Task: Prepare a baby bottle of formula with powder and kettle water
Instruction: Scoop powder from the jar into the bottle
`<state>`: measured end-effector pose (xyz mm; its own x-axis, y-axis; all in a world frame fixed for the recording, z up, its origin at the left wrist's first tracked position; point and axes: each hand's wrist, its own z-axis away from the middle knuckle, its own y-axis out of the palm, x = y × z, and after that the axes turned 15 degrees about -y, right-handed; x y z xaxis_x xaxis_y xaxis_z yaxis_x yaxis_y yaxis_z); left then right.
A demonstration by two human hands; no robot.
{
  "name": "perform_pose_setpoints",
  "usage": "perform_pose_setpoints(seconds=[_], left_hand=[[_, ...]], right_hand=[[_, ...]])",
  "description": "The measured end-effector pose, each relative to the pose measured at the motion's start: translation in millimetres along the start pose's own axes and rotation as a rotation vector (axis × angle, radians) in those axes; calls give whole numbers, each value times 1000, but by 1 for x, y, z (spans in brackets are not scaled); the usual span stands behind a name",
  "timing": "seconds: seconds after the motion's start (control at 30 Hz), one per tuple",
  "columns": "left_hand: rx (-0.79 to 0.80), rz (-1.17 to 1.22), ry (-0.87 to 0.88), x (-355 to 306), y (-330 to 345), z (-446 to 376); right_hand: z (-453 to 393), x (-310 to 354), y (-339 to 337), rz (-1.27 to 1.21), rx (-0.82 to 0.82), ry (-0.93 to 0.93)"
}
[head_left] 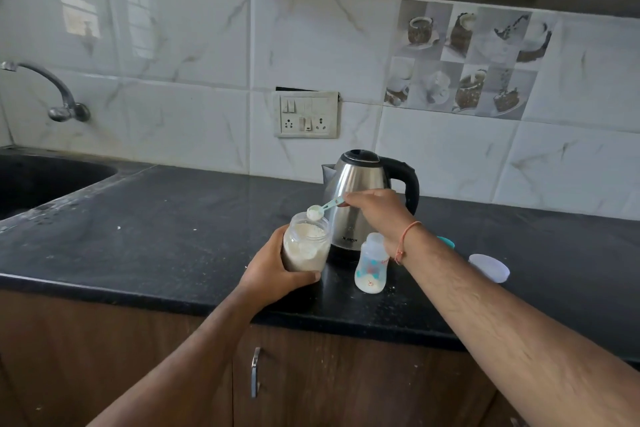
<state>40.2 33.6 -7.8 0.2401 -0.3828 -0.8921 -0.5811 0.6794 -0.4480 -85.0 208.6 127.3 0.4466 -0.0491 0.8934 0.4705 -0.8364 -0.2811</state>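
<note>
Head view, looking down at a dark countertop with a steel kettle standing toward its back, handle to the right. Just left of the kettle and in front of it, the left hand is wrapped around a clear powder jar, open at the top and roughly three-quarters full of off-white powder. The jar is tilted, its mouth leaning up and toward the kettle. Above that mouth, the right hand pinches the handle of a small scoop heaped with white powder; the scoop's long axis runs from the fingers down-left to the bowl over the jar. Directly in front of the kettle stands the baby bottle, upright, uncapped, with a little white powder at its bottom. Right of the kettle, well apart from it, a translucent cap lies on the counter; something teal peeks out behind the right forearm.
</note>
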Motion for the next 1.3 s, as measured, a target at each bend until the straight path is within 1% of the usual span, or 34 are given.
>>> perform_pose_setpoints(seconds=[0.1, 0.2, 0.33, 0.4, 0.47, 0.5, 0.57, 0.6, 0.67, 0.7, 0.77, 0.83, 0.93, 1.03, 1.2, 1.3], left_hand=[[-47, -18, -69, -2, 1, 0], [-114, -36, -97, -5, 4, 2], [-307, -110, -77, -11, 9, 8], [-423, -126, 34, -12, 10, 14], [-505, -164, 239, -15, 14, 23], [-511, -192, 341, -18, 18, 26], [-458, -227, 501, -29, 34, 33], [-410, -212, 546, -36, 44, 35], [-292, -123, 552, -51, 64, 39], [-225, -67, 508, -57, 73, 41], [-101, 14, 367, -62, 86, 38], [-35, 14, 236, -59, 93, 29], [30, -46, 120, -54, 94, 16], [90, -80, 70, -54, 92, 11], [81, -230, 30, -54, 96, 6], [80, -225, 14, -53, 97, 5]], right_hand=[[2, -1, -12, -73, -80, 44], [6, -4, -28, -99, -152, 55], [15, -9, -57, -81, -209, 17], [18, -14, -70, -71, -245, 0], [23, -17, -78, -38, -262, -15], [25, -21, -81, -16, -268, -32], [29, -28, -85, 13, -286, -68], [30, -31, -85, 36, -292, -85], [31, -39, -85, 110, -283, -141], [31, -42, -85, 155, -271, -178], [33, -46, -85, 226, -262, -254], [34, -50, -86, 298, -251, -330], [33, -59, -86, 445, -207, -432], [34, -67, -83, 527, -184, -550], [43, -74, -84, 750, -118, -816], [46, -75, -85, 833, -103, -919]])
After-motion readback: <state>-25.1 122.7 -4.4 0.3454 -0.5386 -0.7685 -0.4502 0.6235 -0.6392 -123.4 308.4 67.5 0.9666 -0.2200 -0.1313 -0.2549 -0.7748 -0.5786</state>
